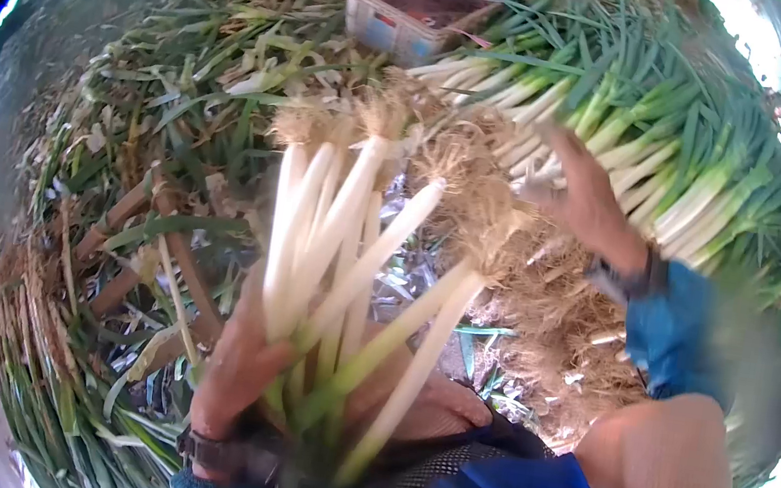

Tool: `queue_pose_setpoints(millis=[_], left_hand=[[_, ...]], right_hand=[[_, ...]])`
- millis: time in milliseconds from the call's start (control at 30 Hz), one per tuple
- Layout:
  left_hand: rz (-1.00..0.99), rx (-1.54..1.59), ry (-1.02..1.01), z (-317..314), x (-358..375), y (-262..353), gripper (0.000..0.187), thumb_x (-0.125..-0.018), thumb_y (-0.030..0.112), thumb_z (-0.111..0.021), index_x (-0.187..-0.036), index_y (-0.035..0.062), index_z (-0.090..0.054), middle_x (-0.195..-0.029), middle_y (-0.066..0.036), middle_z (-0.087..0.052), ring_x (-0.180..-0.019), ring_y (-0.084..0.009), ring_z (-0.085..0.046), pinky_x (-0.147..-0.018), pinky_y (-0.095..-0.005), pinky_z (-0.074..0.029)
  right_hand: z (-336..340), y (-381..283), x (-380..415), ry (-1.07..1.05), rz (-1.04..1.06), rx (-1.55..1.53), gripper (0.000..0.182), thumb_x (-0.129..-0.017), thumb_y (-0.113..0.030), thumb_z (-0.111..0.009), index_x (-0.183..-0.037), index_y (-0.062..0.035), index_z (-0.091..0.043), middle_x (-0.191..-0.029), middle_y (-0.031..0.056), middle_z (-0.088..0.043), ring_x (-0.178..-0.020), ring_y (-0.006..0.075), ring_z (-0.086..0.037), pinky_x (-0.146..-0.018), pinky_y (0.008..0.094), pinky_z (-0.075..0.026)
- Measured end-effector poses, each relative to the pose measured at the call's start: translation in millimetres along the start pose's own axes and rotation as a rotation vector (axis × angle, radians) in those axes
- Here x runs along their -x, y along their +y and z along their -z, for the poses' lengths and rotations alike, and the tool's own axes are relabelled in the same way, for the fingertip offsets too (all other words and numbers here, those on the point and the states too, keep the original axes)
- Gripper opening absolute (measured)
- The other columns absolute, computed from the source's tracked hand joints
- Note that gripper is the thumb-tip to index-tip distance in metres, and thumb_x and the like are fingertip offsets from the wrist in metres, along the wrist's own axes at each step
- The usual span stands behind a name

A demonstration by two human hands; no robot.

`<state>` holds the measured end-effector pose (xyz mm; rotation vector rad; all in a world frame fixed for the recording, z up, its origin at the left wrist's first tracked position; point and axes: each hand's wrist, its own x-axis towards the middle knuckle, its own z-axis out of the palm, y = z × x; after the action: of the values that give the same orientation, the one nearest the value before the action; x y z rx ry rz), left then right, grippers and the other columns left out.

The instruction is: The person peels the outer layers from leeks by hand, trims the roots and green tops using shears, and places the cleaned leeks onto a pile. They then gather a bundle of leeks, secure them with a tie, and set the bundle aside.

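In my left hand [239,363] is a bunch of spring onions [317,234], gripped around the lower stalks where they turn green. White shafts point up and away from me, with tan, hairy roots at their tips. Two of the stalks lean out to the right, away from the rest. My right hand [582,196] is raised at the right, fingers apart and a little blurred, with nothing visible in it. It hovers by the root ends of a large row of spring onions [658,152], over a heap of cut roots [560,318].
A plastic crate [391,29] with dark reddish contents stands at the back. Stripped leaves [228,51] cover the ground on the left, around a wooden frame [179,254]. More long green stalks [57,417] lie at lower left. My bent knee [654,461] is at lower right.
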<state>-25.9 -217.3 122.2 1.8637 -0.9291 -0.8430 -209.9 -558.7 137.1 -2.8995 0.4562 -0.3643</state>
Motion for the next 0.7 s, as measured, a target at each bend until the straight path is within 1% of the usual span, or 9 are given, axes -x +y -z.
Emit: queue_pose_setpoints(millis=[167, 200, 300, 367, 433, 467, 567, 633, 700], left_hand=[[-0.11, -0.372, 0.107, -26, 4, 2, 0.069, -0.071, 0.005, -0.054, -0.133, -0.0058, -0.026, -0.121, -0.026, -0.045, -0.114, -0.0366, -0.045, -0.097, -0.0373, -0.035], [-0.363, -0.646, 0.081, -28, 14, -24, 0.067, -0.072, 0.007, -0.056, -0.131, -0.0076, -0.028, -0.124, -0.028, -0.042, -0.115, -0.0407, -0.041, -0.098, -0.0407, -0.033], [-0.068, -0.531, 0.071, -42, 12, 9, 0.066, -0.073, 0.01, -0.057, -0.129, -0.0083, -0.028, -0.123, -0.03, -0.042, -0.113, -0.0428, -0.041, -0.095, -0.0432, -0.034], [-0.068, -0.534, 0.139, -47, 14, 22, 0.067, -0.074, 0.014, -0.059, -0.128, -0.0092, -0.027, -0.118, -0.031, -0.043, -0.111, -0.0434, -0.041, -0.093, -0.0445, -0.035], [0.108, -0.567, 0.091, -47, 27, 32, 0.07, -0.074, 0.015, -0.06, -0.13, -0.0091, -0.026, -0.118, -0.031, -0.042, -0.11, -0.0438, -0.041, -0.092, -0.0441, -0.035], [0.184, -0.666, 0.071, -47, 33, 45, 0.072, -0.073, 0.018, -0.064, -0.13, -0.008, -0.027, -0.119, -0.03, -0.043, -0.11, -0.0432, -0.042, -0.092, -0.0443, -0.036], [-0.21, -0.751, 0.121, -56, 61, 95, 0.068, -0.078, 0.025, -0.062, -0.125, -0.0131, -0.03, -0.111, -0.03, -0.047, -0.1, -0.043, -0.047, -0.088, -0.0445, -0.038], [-0.429, -0.432, -0.073, -75, 72, 122, 0.064, -0.081, 0.031, -0.062, -0.121, -0.0123, -0.036, -0.104, -0.026, -0.051, -0.095, -0.0385, -0.051, -0.086, -0.0428, -0.041], [-0.253, 0.012, -0.384, -102, 68, 133, 0.058, -0.083, 0.034, -0.06, -0.117, -0.0092, -0.041, -0.102, -0.024, -0.053, -0.095, -0.0358, -0.053, -0.086, -0.0411, -0.042]], right_hand=[[-16, -141, -35, 0.149, 0.593, -0.403, 0.069, -0.081, -0.052, -0.055, -0.124, 0.0007, -0.044, -0.124, 0.0182, -0.047, -0.116, 0.0305, -0.045, -0.098, 0.0427, -0.034], [-29, -165, -52, 0.135, 0.672, -0.415, 0.066, -0.082, -0.052, -0.054, -0.12, 0.0009, -0.047, -0.119, 0.018, -0.049, -0.113, 0.0299, -0.047, -0.095, 0.0422, -0.036], [-81, -210, -102, -0.163, 0.852, -0.243, 0.059, -0.085, -0.055, -0.046, -0.102, 0.0001, -0.058, -0.105, 0.0199, -0.056, -0.102, 0.028, -0.052, -0.087, 0.0398, -0.04], [-87, -212, -123, -0.868, 0.733, -0.047, 0.043, -0.09, -0.04, -0.044, -0.109, -0.003, -0.056, -0.098, 0.0139, -0.059, -0.099, 0.0259, -0.054, -0.091, 0.0405, -0.039], [-136, -201, -128, -0.993, 0.651, -0.027, 0.063, -0.086, -0.058, -0.036, -0.109, -0.0054, -0.061, -0.109, 0.0168, -0.06, -0.102, 0.0286, -0.055, -0.089, 0.0408, -0.04], [-128, -202, -126, -1.013, 0.65, -0.066, 0.062, -0.085, -0.058, -0.038, -0.11, -0.0062, -0.061, -0.111, 0.0159, -0.059, -0.103, 0.0289, -0.055, -0.089, 0.0407, -0.04], [-94, -197, -115, -1.055, 0.597, -0.124, 0.059, -0.084, -0.057, -0.042, -0.112, -0.008, -0.061, -0.114, 0.0138, -0.059, -0.105, 0.0297, -0.054, -0.09, 0.0403, -0.04], [-86, -197, -109, -1.062, 0.518, -0.081, 0.058, -0.083, -0.056, -0.044, -0.11, -0.0082, -0.062, -0.112, 0.0136, -0.06, -0.103, 0.0301, -0.055, -0.089, 0.0397, -0.041], [-85, -196, -107, -1.048, 0.478, -0.069, 0.057, -0.082, -0.056, -0.045, -0.111, -0.0094, -0.062, -0.11, 0.0125, -0.061, -0.102, 0.0295, -0.056, -0.088, 0.0389, -0.041]])
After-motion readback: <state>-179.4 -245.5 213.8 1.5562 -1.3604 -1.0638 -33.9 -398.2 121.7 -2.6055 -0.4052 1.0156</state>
